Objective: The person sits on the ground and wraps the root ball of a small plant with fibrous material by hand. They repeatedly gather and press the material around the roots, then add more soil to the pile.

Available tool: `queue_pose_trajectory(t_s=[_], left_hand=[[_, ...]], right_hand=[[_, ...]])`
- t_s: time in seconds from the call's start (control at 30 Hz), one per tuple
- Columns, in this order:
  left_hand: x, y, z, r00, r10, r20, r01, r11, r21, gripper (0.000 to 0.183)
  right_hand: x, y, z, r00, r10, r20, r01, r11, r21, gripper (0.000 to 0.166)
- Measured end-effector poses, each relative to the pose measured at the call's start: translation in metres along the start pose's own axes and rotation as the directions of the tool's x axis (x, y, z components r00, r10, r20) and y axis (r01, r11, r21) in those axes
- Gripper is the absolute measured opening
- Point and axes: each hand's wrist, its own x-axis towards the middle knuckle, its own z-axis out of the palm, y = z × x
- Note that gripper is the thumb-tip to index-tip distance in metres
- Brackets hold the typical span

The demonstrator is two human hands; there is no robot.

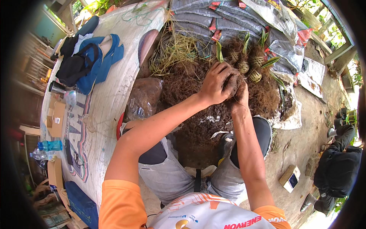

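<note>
My left hand (218,83) and my right hand (241,93) are closed together around a ball of brown fibre and soil (234,84), mostly hidden by the fingers. A green leaf with pale edges (219,52) stands up just above my left hand. Beyond the hands, to the right, several small leafy plants sit with their root balls in woven strip wraps (255,76). Loose brown fibre (180,87) and dark soil (197,126) lie below and around the hands. A tangle of thin yellow-green strips (178,50) lies at the upper left of the fibre.
Stacked filled grey plastic bags (197,20) stand behind the plants. A clear bag of brown fibre (143,96) is at the left, beside a table with a printed cover (111,77). A person in dark clothes (337,169) is at the far right, near a box with a phone (289,178).
</note>
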Motion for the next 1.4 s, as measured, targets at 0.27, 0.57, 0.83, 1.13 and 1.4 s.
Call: queue_pose_trajectory(t_s=[0.27, 0.57, 0.83, 1.13, 1.4], left_hand=[[-0.001, 0.000, 0.005, 0.997, -0.044, 0.060, 0.043, 0.999, 0.005, 0.024], [0.005, 0.000, -0.010, 0.976, 0.085, 0.201, -0.052, 0.984, -0.168, 0.051], [-0.013, -0.010, -0.001, 0.989, 0.134, 0.063, -0.135, 0.991, 0.004, 0.033], [-0.007, -0.002, -0.002, 0.996, 0.093, 0.003, -0.092, 0.995, -0.022, 0.032], [-0.027, -0.018, 0.003, 0.994, 0.108, -0.004, -0.108, 0.994, 0.009, 0.028]], right_hand=[[0.008, 0.001, -0.019, 0.998, 0.054, -0.043, -0.052, 0.997, 0.055, 0.028], [-0.003, -0.014, -0.009, 0.980, 0.198, -0.023, -0.191, 0.966, 0.173, 0.031], [0.000, 0.007, -0.017, 1.000, 0.028, -0.012, -0.028, 1.000, -0.006, 0.026], [-0.005, 0.000, 0.003, 0.996, 0.094, -0.004, -0.094, 0.996, 0.004, 0.030], [-0.002, 0.010, -0.014, 0.997, 0.058, -0.059, -0.066, 0.987, -0.146, 0.030]])
